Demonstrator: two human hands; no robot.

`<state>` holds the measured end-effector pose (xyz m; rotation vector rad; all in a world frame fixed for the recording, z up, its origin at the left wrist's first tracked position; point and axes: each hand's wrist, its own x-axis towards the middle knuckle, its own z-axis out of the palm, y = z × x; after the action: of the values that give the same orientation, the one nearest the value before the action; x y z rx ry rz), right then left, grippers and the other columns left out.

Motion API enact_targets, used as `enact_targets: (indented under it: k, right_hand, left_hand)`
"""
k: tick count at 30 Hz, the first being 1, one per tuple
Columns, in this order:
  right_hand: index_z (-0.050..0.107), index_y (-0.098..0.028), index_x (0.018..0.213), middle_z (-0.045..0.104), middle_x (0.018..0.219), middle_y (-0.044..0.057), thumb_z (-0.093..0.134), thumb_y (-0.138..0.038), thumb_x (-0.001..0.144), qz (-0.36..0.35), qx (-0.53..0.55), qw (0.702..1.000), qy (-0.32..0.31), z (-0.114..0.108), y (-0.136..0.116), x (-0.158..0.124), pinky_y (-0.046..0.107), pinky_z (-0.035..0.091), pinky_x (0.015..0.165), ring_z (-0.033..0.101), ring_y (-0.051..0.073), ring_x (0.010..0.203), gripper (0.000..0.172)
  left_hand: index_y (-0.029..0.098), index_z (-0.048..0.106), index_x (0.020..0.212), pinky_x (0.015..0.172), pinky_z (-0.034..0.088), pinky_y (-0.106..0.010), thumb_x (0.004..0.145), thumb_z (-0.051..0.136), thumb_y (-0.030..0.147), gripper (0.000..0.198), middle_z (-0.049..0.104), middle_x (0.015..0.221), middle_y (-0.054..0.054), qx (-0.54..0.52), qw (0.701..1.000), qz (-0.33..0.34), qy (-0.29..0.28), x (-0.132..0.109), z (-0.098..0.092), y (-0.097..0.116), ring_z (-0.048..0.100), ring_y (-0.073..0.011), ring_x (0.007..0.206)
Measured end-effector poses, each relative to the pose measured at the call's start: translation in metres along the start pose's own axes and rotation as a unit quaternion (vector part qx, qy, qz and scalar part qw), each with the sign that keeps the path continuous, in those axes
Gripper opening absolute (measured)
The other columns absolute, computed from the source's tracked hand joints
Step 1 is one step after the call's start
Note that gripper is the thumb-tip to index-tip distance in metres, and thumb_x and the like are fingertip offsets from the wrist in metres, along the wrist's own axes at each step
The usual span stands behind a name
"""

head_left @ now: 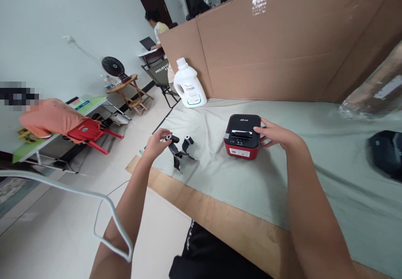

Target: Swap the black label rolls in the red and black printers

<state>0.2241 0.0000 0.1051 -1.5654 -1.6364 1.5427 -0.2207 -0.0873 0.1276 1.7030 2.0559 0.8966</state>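
My left hand [158,144] is closed on a small roll of black ribbon [173,139] at the near left edge of the cloth-covered table. Loose dark ribbon [176,155] trails down from it in a tangle. A second small black roll [189,139] hangs or lies just to the right, joined to the tangle. My right hand [272,133] grips the right side of a small label printer [243,128], thumb on its black top and fingers along the side. The printer has a red base with a white sticker, and stands upright on the cloth.
A white jug [190,86] stands behind, against a tall cardboard wall [266,49]. At the right lie a black object [387,153] and a plastic-wrapped package [375,82]. A pale cable [78,191] loops over my left forearm. Two people sit at other tables on the left.
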Motion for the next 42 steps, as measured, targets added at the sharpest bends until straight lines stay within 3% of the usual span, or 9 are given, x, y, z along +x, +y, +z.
enact_targets:
  k: [9, 19, 21, 24, 26, 30, 33, 37, 42]
  right_hand:
    - [0.04, -0.037, 0.149, 0.069, 0.121, 0.009, 0.06, -0.04, 0.09, 0.006, 0.008, 1.0, 0.011, 0.0, 0.002, 0.002, 0.036, 0.063, 0.064, 0.071, 0.025, 0.086, 0.062]
    - [0.041, -0.036, 0.15, 0.07, 0.118, 0.01, 0.061, -0.04, 0.089, 0.011, 0.015, 1.0, 0.021, 0.001, -0.001, 0.003, 0.035, 0.062, 0.063, 0.071, 0.024, 0.081, 0.064]
    - [0.038, -0.037, 0.152, 0.069, 0.122, 0.009, 0.062, -0.043, 0.088, 0.007, 0.014, 1.0, 0.021, -0.001, 0.001, 0.003, 0.036, 0.062, 0.065, 0.071, 0.025, 0.084, 0.069]
    - [0.034, -0.035, 0.156, 0.066, 0.132, 0.009, 0.058, -0.05, 0.089, -0.004, 0.014, 0.999, 0.034, 0.0, 0.016, 0.001, 0.042, 0.062, 0.076, 0.071, 0.028, 0.098, 0.072]
    - [0.034, -0.034, 0.156, 0.06, 0.141, 0.008, 0.053, -0.05, 0.09, -0.059, 0.034, 0.997, 0.032, 0.009, 0.036, -0.005, 0.047, 0.059, 0.091, 0.065, 0.031, 0.118, 0.071]
    - [0.024, -0.031, 0.16, 0.037, 0.162, 0.007, 0.068, -0.047, 0.078, -0.233, 0.051, 0.971, 0.014, 0.043, 0.079, -0.016, 0.052, 0.042, 0.114, 0.04, 0.032, 0.146, 0.094]
    - [0.016, -0.024, 0.16, 0.038, 0.159, 0.015, 0.076, -0.048, 0.075, -0.272, 0.008, 0.954, 0.123, 0.072, 0.081, -0.014, 0.055, 0.039, 0.116, 0.045, 0.034, 0.142, 0.107]
    - [0.031, -0.018, 0.152, 0.055, 0.143, 0.019, 0.075, -0.045, 0.077, -0.31, -0.019, 0.921, 0.236, 0.108, 0.022, 0.014, 0.055, 0.044, 0.109, 0.056, 0.035, 0.129, 0.091]
    - [0.038, -0.017, 0.147, 0.061, 0.135, 0.016, 0.076, -0.032, 0.071, -0.338, -0.008, 0.903, 0.267, 0.164, -0.067, 0.091, 0.047, 0.049, 0.104, 0.061, 0.032, 0.121, 0.086]
  left_hand:
    - [0.021, 0.06, 0.109, 0.109, 0.049, -0.049, 0.066, 0.072, 0.041, 0.05, 0.073, 0.121, -0.011, -0.015, 0.994, 0.018, -0.107, 0.019, 0.003, -0.013, 0.067, -0.029, 0.118]
    - [0.018, 0.069, 0.106, 0.095, 0.055, -0.041, 0.074, 0.069, 0.026, 0.033, 0.076, 0.11, -0.01, 0.134, 0.989, -0.013, -0.062, 0.022, 0.032, -0.025, 0.071, -0.0294, 0.104]
    - [0.018, 0.07, 0.111, 0.101, 0.052, -0.043, 0.077, 0.068, 0.025, 0.034, 0.074, 0.117, -0.011, 0.133, 0.991, -0.01, 0.005, 0.021, 0.034, -0.014, 0.068, -0.0313, 0.113]
    - [0.019, 0.066, 0.123, 0.105, 0.05, -0.042, 0.09, 0.055, 0.028, 0.036, 0.069, 0.13, -0.011, 0.028, 0.984, 0.002, 0.174, 0.017, 0.053, 0.022, 0.063, -0.0276, 0.123]
    - [0.019, 0.067, 0.123, 0.107, 0.049, -0.04, 0.094, 0.051, 0.033, 0.036, 0.071, 0.127, -0.01, -0.085, 0.99, 0.023, 0.112, 0.011, 0.086, 0.053, 0.065, -0.0252, 0.12]
    - [0.019, 0.073, 0.117, 0.11, 0.047, -0.04, 0.098, 0.044, 0.039, 0.04, 0.075, 0.121, -0.007, -0.284, 0.946, 0.03, -0.156, -0.007, 0.164, 0.11, 0.066, -0.0244, 0.119]
    - [0.025, 0.069, 0.128, 0.112, 0.046, -0.041, 0.094, 0.051, 0.034, 0.04, 0.071, 0.129, -0.001, -0.339, 0.925, 0.056, -0.165, -0.009, 0.187, 0.123, 0.064, -0.0245, 0.124]
    - [0.024, 0.068, 0.131, 0.11, 0.047, -0.04, 0.093, 0.052, 0.03, 0.042, 0.071, 0.129, -0.001, -0.329, 0.937, 0.071, -0.097, 0.026, 0.158, 0.102, 0.065, -0.0251, 0.122]
    - [0.021, 0.073, 0.125, 0.105, 0.049, -0.036, 0.091, 0.055, 0.03, 0.038, 0.075, 0.121, -0.004, -0.267, 0.962, 0.019, 0.047, 0.111, 0.099, 0.055, 0.068, -0.025, 0.115]
